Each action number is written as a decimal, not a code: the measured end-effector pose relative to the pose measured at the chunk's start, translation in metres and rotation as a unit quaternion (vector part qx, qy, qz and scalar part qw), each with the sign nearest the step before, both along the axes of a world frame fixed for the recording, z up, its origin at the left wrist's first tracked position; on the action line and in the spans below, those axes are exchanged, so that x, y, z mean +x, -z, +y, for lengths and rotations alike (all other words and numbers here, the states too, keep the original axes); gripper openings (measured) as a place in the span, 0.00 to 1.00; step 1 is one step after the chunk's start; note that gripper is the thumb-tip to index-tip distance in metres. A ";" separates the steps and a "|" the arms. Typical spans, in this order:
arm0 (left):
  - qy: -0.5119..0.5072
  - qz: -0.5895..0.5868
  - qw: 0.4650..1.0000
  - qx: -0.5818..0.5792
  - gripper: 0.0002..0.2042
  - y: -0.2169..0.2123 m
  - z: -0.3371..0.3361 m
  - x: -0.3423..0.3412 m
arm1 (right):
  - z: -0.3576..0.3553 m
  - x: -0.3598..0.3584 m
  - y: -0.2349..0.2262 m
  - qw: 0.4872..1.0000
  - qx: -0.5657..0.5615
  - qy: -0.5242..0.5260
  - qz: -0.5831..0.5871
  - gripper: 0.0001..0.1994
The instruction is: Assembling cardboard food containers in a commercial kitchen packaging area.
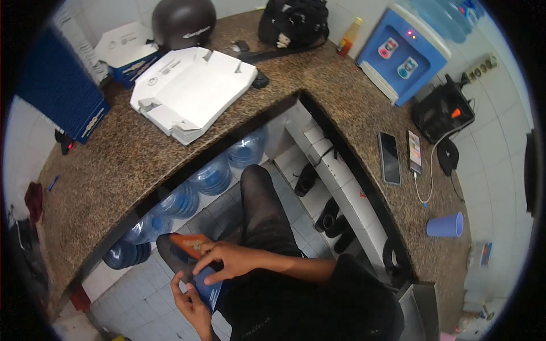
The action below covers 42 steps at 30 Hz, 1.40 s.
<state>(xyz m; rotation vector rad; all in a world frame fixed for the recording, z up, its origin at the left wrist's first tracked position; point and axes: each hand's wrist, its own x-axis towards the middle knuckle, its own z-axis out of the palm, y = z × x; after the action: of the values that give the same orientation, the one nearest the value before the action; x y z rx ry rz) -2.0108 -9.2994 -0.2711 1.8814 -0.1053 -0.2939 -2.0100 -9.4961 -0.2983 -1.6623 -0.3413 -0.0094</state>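
Note:
A flat printed card piece (208, 288), dark blue at one end with an orange part showing a food picture at the other, is held low over my lap. It looks like a leaflet or a flattened carton; I cannot tell which. My left hand (193, 304) grips its lower left edge, with the fingers curled along the side. From the right, my right hand (227, 262) reaches across its middle, thumb and fingers bent onto the printed face. Part of the piece is hidden beneath the right hand.
A granite counter (341, 96) bends around me, bearing white box blanks (196, 88), blue cartons (57, 85), a black round helmet-like object (183, 25), a water dispenser (404, 51), two phones (389, 158) and a blue cup (445, 225). Several water jugs (210, 173) and shoes (327, 216) sit below.

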 end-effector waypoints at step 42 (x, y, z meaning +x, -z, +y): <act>0.110 -0.013 0.990 0.089 0.31 0.012 0.083 0.061 | -0.032 -0.018 0.030 0.884 0.295 0.187 0.311 0.28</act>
<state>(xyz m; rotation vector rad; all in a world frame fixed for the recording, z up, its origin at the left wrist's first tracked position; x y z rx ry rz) -1.9502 -9.2159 -0.2831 2.0535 -0.3157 -0.4410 -2.0278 -9.5283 -0.3282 -1.0206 0.4444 0.1208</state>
